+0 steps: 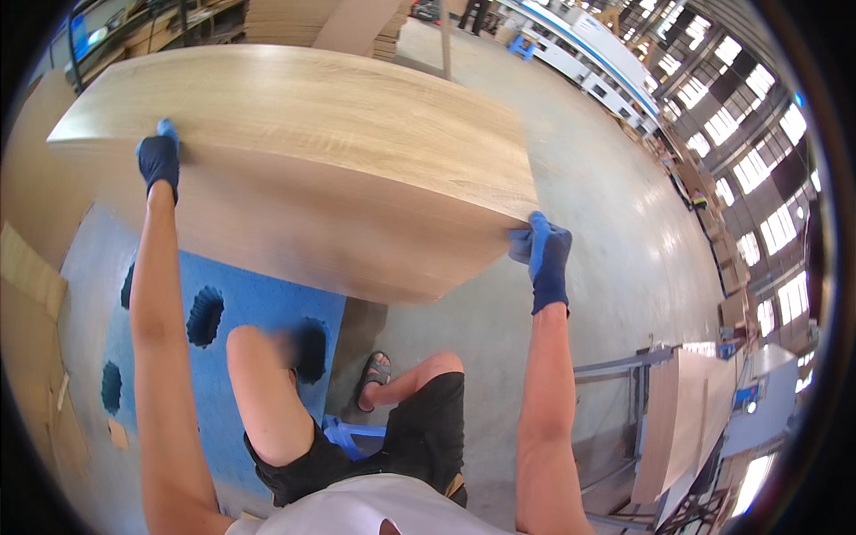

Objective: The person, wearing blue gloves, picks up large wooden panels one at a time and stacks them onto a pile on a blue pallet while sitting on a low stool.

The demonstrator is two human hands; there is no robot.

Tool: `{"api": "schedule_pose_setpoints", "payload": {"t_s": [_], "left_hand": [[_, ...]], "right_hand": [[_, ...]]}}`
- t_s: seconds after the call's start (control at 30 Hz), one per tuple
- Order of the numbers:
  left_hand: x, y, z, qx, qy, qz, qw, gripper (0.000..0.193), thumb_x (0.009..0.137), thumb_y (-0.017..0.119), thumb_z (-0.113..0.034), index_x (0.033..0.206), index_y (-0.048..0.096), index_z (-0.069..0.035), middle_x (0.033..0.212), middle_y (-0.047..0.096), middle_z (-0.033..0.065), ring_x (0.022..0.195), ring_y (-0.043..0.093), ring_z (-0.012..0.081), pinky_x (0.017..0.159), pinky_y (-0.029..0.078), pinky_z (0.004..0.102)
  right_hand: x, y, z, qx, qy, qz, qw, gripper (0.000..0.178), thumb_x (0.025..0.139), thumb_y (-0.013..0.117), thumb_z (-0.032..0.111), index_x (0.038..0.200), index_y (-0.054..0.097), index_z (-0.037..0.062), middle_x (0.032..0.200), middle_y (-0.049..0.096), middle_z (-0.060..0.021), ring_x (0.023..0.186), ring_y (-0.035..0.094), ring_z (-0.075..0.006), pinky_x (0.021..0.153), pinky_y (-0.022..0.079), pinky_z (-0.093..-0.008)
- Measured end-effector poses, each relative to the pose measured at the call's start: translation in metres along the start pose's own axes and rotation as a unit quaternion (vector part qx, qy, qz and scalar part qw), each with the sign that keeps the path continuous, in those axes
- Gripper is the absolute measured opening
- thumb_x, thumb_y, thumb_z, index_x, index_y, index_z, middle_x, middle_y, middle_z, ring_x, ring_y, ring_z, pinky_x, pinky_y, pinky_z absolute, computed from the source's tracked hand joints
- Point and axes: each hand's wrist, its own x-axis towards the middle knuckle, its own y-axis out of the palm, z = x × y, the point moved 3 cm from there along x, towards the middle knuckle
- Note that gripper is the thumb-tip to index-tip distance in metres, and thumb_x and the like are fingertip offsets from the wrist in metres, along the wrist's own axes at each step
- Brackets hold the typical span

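Observation:
A large light wood-grain panel (303, 98) spans the view in front of me. It is the top face of a thick, block-like pile whose brown side (294, 209) faces me; blur hides whether that side is separate layers. My left hand (160, 159), in a blue glove, grips the panel's near edge toward its left end, thumb up. At the near right corner my right hand (544, 250), gloved too, is closed on the edge. Both arms are stretched forward. Beneath the pile lies a blue pallet (254, 290) with dark, ragged-rimmed holes.
My foot in a sandal (374, 379) stands on the grey floor, right of the pallet. A stack of boards (682, 419) rests on a metal frame at right. Brown sheets (31, 285) stand at left. A long white machine (580, 53) and a blue stool (522, 46) are farther off.

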Motion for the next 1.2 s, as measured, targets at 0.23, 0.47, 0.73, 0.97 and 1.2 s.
{"api": "schedule_pose_setpoints", "payload": {"t_s": [0.23, 0.47, 0.73, 0.97, 1.2], "left_hand": [[0.057, 0.08, 0.063, 0.128, 0.249, 0.03, 0.96, 0.05, 0.089, 0.03, -0.038, 0.08, 0.061, 0.0, 0.062, 0.06, 0.0151, 0.058, 0.058, 0.0299, 0.052, 0.043, 0.0389], [0.024, 0.065, 0.066, -0.17, 0.17, 0.17, 0.956, 0.045, 0.092, 0.029, -0.031, 0.118, 0.04, 0.005, 0.111, 0.05, 0.0078, 0.098, 0.05, 0.0158, 0.087, 0.035, 0.026], [-0.177, 0.042, 0.006, -0.445, -0.184, 0.395, 0.783, 0.057, 0.083, 0.039, -0.049, 0.132, 0.029, -0.021, 0.139, 0.024, -0.0032, 0.126, 0.026, 0.0214, 0.096, 0.018, 0.046], [-0.439, -0.073, -0.107, -0.444, -0.128, 0.552, 0.694, 0.033, 0.083, 0.049, -0.033, 0.108, 0.056, -0.014, 0.102, 0.058, 0.0025, 0.085, 0.054, 0.0153, 0.07, 0.041, 0.0313], [-0.52, -0.149, -0.144, -0.376, -0.115, 0.639, 0.661, 0.031, 0.084, 0.048, -0.027, 0.103, 0.057, -0.005, 0.091, 0.06, 0.007, 0.073, 0.056, 0.0143, 0.063, 0.043, 0.025]], "right_hand": [[0.014, -0.002, -0.012, -0.479, -0.396, 0.0, 0.783, 0.032, 0.084, 0.049, 0.026, 0.061, 0.055, 0.0039, 0.049, 0.056, -0.0087, 0.036, 0.05, -0.013, 0.035, 0.041, -0.0272], [-0.062, -0.061, -0.054, 0.15, -0.009, 0.028, 0.988, 0.027, 0.084, 0.048, 0.026, 0.078, 0.054, 0.0, 0.063, 0.056, -0.0085, 0.05, 0.051, -0.0115, 0.047, 0.042, -0.0256], [-0.233, -0.29, -0.155, 0.214, 0.185, -0.191, 0.94, 0.035, 0.083, 0.046, 0.028, 0.107, 0.052, 0.0027, 0.094, 0.061, -0.0118, 0.075, 0.059, -0.0199, 0.067, 0.048, -0.0317], [-0.355, -0.444, -0.187, 0.359, 0.064, -0.435, 0.823, 0.036, 0.083, 0.041, 0.034, 0.107, 0.049, 0.0083, 0.104, 0.057, -0.008, 0.087, 0.053, -0.0223, 0.079, 0.042, -0.0396], [-0.42, -0.557, -0.139, 0.36, -0.115, -0.558, 0.739, 0.054, 0.084, 0.038, 0.048, 0.115, 0.043, 0.0042, 0.12, 0.048, -0.0115, 0.105, 0.048, -0.0261, 0.088, 0.038, -0.0403]]}}
